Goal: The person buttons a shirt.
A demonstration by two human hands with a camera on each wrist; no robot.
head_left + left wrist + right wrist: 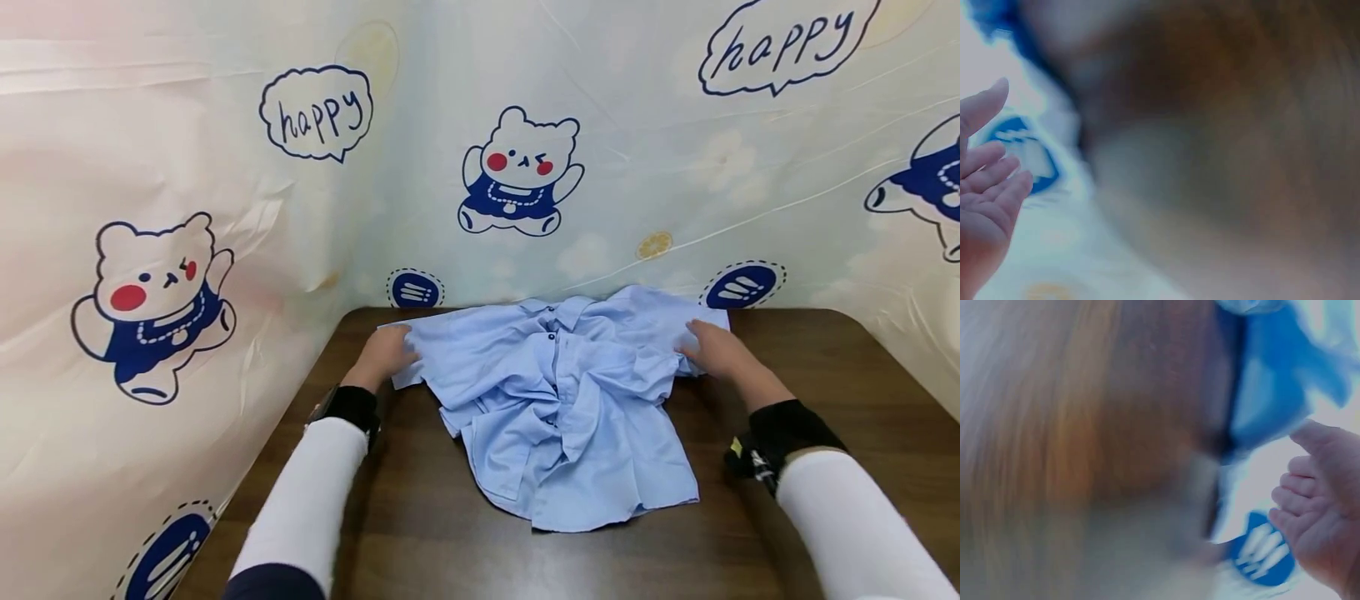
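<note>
— Where to look for the shirt [622, 467]?
— On the brown surface [420, 517], laid front up, with the collar [566, 310] toward the far edge and the hem toward the near side.
— Why spread so wide?
— Probably to put both sleeves [457, 342] within reach at once, one toward each hand. Creased and bunched through the middle, so likely not smoothed yet.
— And the left hand [385, 354]?
— At the end of its sleeve, with fingers [1013, 187] relaxed, thumb well apart and nothing between. Cannot tell touching from hovering.
— The right hand [716, 346]?
— By the opposite sleeve, with fingers loosely bent and nothing visible in the palm. Perhaps set so far out to match the sleeve's span.
— Now for the counts?
— One shirt, two sleeves, two hands, two black wristbands [360, 408]. Two dark buttons [552, 337] clear near the collar; lower down, too creased to count.
— And behind?
— One printed cloth [420, 167], presumably hung as a screen. On it, three bears [521, 167], one cut off at the right; two "happy" bubbles [316, 112]; three blue ovals [416, 289].
</note>
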